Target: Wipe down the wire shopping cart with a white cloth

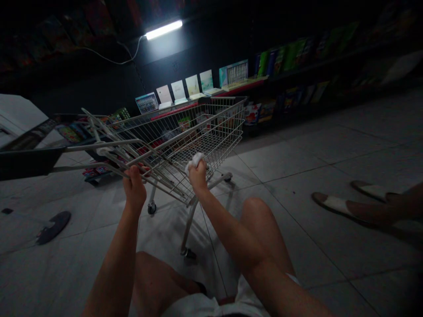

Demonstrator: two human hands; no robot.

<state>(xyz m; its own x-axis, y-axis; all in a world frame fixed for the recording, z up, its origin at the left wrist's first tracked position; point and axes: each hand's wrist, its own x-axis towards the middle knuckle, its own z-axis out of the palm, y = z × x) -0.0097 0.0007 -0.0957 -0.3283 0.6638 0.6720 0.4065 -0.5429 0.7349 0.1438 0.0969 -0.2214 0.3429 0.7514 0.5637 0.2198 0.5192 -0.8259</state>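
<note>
A metal wire shopping cart [211,127] stands on the tiled floor in front of me. My left hand [135,185] is closed around a bar of the cart's rear frame. My right hand [197,176] is closed on a crumpled white cloth [194,160], pressing it against the cart's wire side near the lower rear corner. My bare knees show below, so I am low to the floor. The cart's basket looks empty from here.
Dark shelves with books and cards [198,83] line the far wall under a tube light [164,29]. Another person's feet in sandals [337,204] rest at the right. A dark slipper [54,226] lies at the left. A low display rack [29,154] stands left.
</note>
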